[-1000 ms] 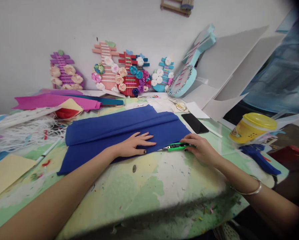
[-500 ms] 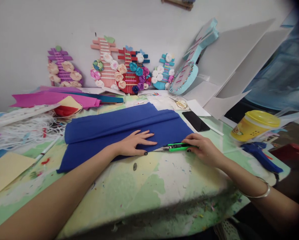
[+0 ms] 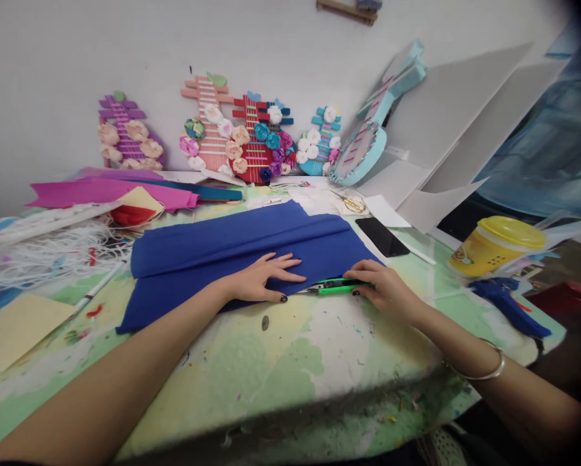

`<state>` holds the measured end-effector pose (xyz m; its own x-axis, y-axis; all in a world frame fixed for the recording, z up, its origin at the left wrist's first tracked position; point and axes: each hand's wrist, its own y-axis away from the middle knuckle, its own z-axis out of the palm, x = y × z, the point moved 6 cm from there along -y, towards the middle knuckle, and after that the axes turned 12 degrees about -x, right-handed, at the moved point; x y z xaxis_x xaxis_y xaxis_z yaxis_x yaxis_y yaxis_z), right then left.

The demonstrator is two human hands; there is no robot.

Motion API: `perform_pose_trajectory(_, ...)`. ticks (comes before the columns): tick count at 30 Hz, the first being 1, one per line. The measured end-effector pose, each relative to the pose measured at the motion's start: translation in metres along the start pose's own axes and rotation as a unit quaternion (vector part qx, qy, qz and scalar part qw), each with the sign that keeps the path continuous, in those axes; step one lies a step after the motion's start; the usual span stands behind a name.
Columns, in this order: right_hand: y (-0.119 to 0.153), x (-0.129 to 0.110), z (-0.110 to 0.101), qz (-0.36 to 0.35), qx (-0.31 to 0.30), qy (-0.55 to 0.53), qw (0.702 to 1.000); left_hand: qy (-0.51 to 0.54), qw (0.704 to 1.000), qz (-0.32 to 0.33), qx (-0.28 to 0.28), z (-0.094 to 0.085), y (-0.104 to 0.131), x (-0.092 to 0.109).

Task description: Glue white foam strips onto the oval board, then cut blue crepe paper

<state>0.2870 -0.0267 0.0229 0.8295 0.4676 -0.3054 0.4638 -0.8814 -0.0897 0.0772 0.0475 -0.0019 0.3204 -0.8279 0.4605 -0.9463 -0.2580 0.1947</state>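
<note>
A wide sheet of dark blue crepe paper or cloth point(image 3: 212, 249), with a fold running across it, lies on the table. My left hand point(image 3: 261, 278) presses flat on its near edge, fingers spread. In my right hand point(image 3: 382, 285) is a green and black utility knife point(image 3: 336, 285), its blade pointing left along the near edge of the blue sheet, close to my left thumb and fingers. The blade tip lies at or under the sheet's edge; which of these I cannot tell.
A black phone point(image 3: 381, 237) and gold-handled scissors point(image 3: 352, 203) lie behind the sheet. On the right are a yellow-lidded tub point(image 3: 497, 246) and a blue glue gun point(image 3: 508, 307). White cord point(image 3: 61, 249) is heaped at left. Flower-trimmed lute shapes point(image 3: 254, 142) lean against the wall.
My right hand has slid the utility knife a little to the left, toward my left hand. My left hand stays in place on the blue sheet. The view has shifted slightly.
</note>
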Motion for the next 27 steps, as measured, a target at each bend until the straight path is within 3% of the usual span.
perform_pose_trajectory(6,0.009,0.004,-0.005,0.004,0.019,0.004,1.0,0.022,1.0,0.006,0.008,0.0,0.0,-0.002)
perform_pose_trajectory(9,0.011,0.008,-0.004,0.01,0.021,-0.003,1.0,0.092,0.995,0.033,0.037,-0.005,0.002,-0.006)
perform_pose_trajectory(14,0.003,0.006,0.0,0.004,0.015,-0.008,1.0,0.3,0.941,0.077,0.135,-0.02,0.012,-0.017)
perform_pose_trajectory(16,-0.002,0.001,0.002,0.001,0.011,-0.011,1.0,0.334,0.927,0.075,0.152,-0.022,0.014,-0.019)
perform_pose_trajectory(21,-0.012,-0.008,0.007,-0.014,0.003,-0.006,1.0,0.27,0.949,0.065,0.148,-0.02,0.012,-0.016)
perform_pose_trajectory(25,-0.014,-0.008,0.007,-0.014,-0.002,-0.002,1.0,0.095,0.99,0.013,0.107,-0.014,0.014,-0.009)
perform_pose_trajectory(27,-0.013,-0.006,0.007,-0.011,-0.006,-0.006,1.0,0.013,0.996,-0.031,0.077,-0.013,0.025,-0.006)
